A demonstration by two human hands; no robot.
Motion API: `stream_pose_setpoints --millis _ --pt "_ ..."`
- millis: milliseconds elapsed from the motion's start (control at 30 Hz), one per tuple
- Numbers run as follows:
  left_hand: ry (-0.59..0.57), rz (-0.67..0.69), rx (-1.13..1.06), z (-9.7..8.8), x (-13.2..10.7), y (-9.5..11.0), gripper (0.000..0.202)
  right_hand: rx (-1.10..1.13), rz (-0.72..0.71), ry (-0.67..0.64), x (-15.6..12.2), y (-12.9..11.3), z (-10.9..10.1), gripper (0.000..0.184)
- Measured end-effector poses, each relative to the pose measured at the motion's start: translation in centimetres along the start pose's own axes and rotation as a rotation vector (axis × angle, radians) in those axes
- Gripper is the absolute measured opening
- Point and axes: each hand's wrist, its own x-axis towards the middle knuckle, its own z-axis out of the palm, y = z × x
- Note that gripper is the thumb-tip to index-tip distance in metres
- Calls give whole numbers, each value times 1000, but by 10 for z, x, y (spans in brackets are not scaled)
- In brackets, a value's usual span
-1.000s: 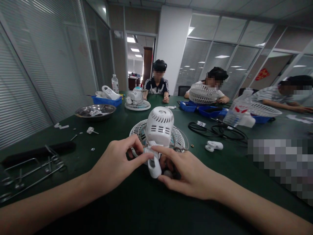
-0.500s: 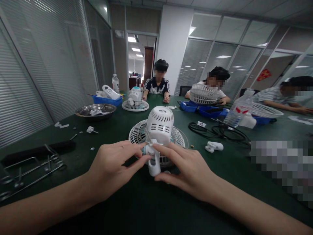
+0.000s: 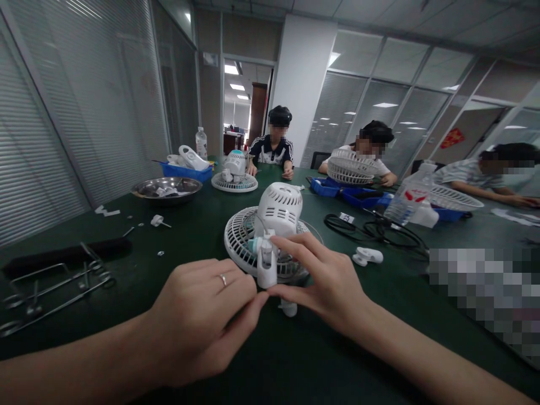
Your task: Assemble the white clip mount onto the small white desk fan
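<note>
In front of me a white fan motor housing (image 3: 279, 211) rests on a round white fan grille (image 3: 234, 243). On its near side sits a white plastic neck piece (image 3: 267, 270), beside a light-blue part (image 3: 254, 244). My right hand (image 3: 327, 275) grips this neck piece, index finger at its top and thumb at its lower end. Just below and to the left, my left hand (image 3: 211, 315) is closed, its thumb and curled fingers pressed together near the piece's lower end. Whatever lies in that pinch is hidden. A small white part (image 3: 288, 307) shows under my right thumb.
A loose white joint piece (image 3: 367, 256) and black cable (image 3: 375, 230) lie on the right. To the left are a metal bowl (image 3: 166, 191), a bent metal frame (image 3: 54, 287) and a small white knob (image 3: 159, 220). Several people sit across the table with fan parts and blue trays (image 3: 366, 196).
My left hand has moved from the side of the neck piece down and toward me, its fingers now curled. My right hand keeps its hold. The view has shifted slightly.
</note>
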Motion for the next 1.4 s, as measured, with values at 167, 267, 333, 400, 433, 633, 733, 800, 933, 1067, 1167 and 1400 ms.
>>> stream_pose_setpoints --millis 167,267,333,400,433,633,733,800,933,1067,1167,1400 --pt "-76 -91 -49 7 -1 -13 15 -89 13 14 4 1 7 56" --pt "-209 -151 -140 14 -2 -13 13 -60 49 -29 6 6 14 56" --pt "-282 -181 -203 16 0 -11 10 -50 98 -87 9 11 18 56" --pt "-328 -193 -265 17 3 -7 9 -68 149 -143 16 16 21 56" --pt "-352 -183 -291 18 4 -6 10 -80 166 -169 21 19 21 56" --pt "-494 -90 -327 17 7 0 25 -158 192 -306 61 38 23 59" --pt "-484 -105 -328 15 7 1 28 -163 185 -345 75 53 26 60" --pt "-479 -99 -328 13 7 1 34 -161 182 -376 80 66 28 60" --pt "-585 -13 -345 13 8 0 45 -156 205 -448 89 94 30 62" --pt "-583 81 -312 18 7 -3 28 -174 271 -506 105 123 39 53" --pt "-509 145 -248 18 9 -3 21 -208 339 -541 119 141 52 37" --pt "-451 298 -188 17 11 -3 13 -305 489 -567 141 167 81 34"
